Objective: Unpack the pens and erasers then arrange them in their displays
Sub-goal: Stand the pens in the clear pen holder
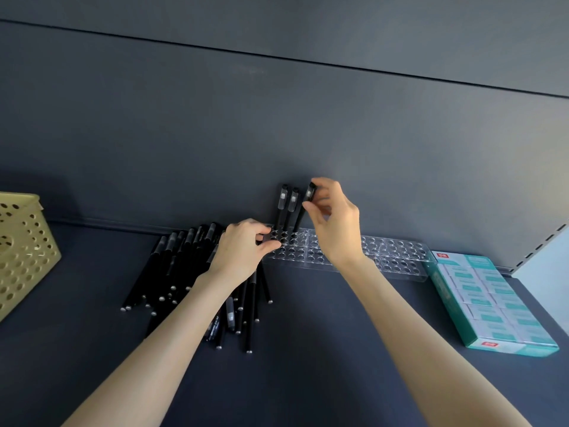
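Loose heap of black pens with silver end-caps lay nearest on dark shelf, within left reach for feeding. Teal-and-white carton of erasers sat right, kept aside for later, I judged; red label too small to read. My left hand pinched left end of clear acrylic rack with round holes, likely steadying it. My right hand clamped thumb and fingertips on cap end of tilted black pen, lower end at back-row hole, beside two upright black pens. Pen labels unreadable. Yellow perforated plastic basket stood far left.
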Motion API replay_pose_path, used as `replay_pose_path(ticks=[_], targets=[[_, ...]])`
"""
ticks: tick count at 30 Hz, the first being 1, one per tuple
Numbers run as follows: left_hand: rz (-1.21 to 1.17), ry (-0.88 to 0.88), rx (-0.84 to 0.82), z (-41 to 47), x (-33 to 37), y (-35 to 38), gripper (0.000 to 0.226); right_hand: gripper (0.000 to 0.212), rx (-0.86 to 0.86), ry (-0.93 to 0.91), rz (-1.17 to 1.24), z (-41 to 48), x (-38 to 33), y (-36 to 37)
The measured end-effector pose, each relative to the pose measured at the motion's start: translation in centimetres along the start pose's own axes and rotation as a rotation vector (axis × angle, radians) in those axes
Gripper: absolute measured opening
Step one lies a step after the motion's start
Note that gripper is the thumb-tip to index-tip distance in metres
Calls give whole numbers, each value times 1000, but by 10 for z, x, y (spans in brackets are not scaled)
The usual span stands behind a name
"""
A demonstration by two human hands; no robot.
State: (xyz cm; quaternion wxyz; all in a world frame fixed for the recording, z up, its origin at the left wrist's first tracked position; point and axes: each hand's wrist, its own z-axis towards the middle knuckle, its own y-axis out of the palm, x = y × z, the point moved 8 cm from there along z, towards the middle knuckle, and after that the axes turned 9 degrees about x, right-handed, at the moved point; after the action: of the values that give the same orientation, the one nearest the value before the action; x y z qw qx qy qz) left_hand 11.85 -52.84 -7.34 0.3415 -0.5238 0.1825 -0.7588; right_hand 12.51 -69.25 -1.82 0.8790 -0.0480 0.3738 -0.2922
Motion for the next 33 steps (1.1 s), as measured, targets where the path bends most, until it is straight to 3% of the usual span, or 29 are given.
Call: replay_pose_path(ticks=[10,20,28,33], targets=[[16,-12,-1,-2,3,-1,34,28,-129,16,-141,1,8,8],[101,-28,-20,-4,7,-5,31,31,-103,-16,-238,-5,-2,-3],[115,-60,212,-40,0,-55,12,22,-164,70,-128,-42,-17,-4],[252,-181,299,-66,-35,-91,22,12,-294,110,-81,-73,-35,34]])
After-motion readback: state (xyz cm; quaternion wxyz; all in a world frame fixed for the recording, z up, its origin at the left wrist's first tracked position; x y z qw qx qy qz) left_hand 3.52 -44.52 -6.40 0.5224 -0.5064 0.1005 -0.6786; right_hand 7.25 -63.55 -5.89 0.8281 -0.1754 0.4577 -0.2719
